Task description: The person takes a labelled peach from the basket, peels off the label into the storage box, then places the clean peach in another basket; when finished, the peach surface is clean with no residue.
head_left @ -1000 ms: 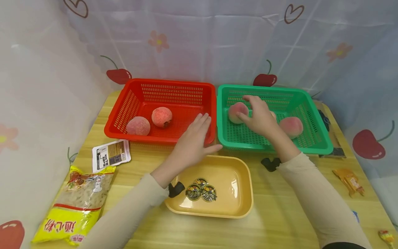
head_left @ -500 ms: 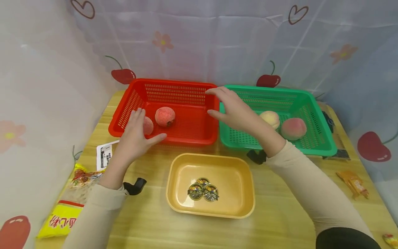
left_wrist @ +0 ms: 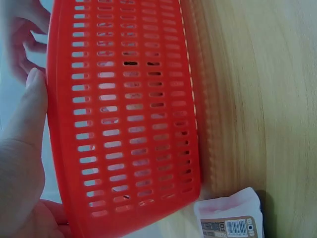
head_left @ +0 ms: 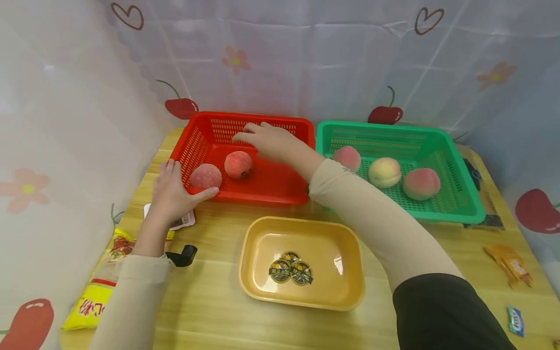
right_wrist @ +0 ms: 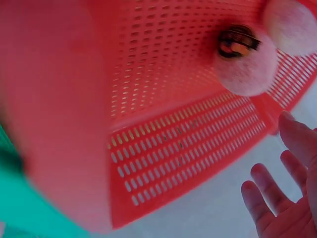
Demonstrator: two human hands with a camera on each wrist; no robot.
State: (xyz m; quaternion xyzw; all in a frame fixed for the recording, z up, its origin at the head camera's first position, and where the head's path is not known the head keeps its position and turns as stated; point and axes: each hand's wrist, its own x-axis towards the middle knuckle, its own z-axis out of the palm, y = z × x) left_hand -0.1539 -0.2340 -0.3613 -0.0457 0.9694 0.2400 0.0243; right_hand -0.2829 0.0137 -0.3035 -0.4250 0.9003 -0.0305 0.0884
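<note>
A red basket (head_left: 262,198) holds two pink peaches (head_left: 205,176) (head_left: 238,164). My left hand (head_left: 175,190) rests against its front left corner, fingers up the left wall and thumb (left_wrist: 27,109) along the front rim (left_wrist: 124,124). My right hand (head_left: 267,141) hovers over the red basket near its back wall, fingers (right_wrist: 272,198) spread and holding nothing. The right wrist view shows the red mesh (right_wrist: 173,148) and a peach (right_wrist: 245,69). To the right, a green basket (head_left: 455,214) holds three peaches (head_left: 347,158) (head_left: 384,172) (head_left: 422,183).
A yellow tray (head_left: 341,291) with three small round lids (head_left: 290,270) sits in front of the baskets. A white packet (head_left: 183,221) and a yellow bag (head_left: 89,306) lie at the left, an orange wrapper (head_left: 507,260) and a small candy (head_left: 516,321) at the right. Curtains close off the back and sides.
My right hand left the peach in the green basket and crossed left over the red basket. My left hand slid left along the red basket to its front left corner.
</note>
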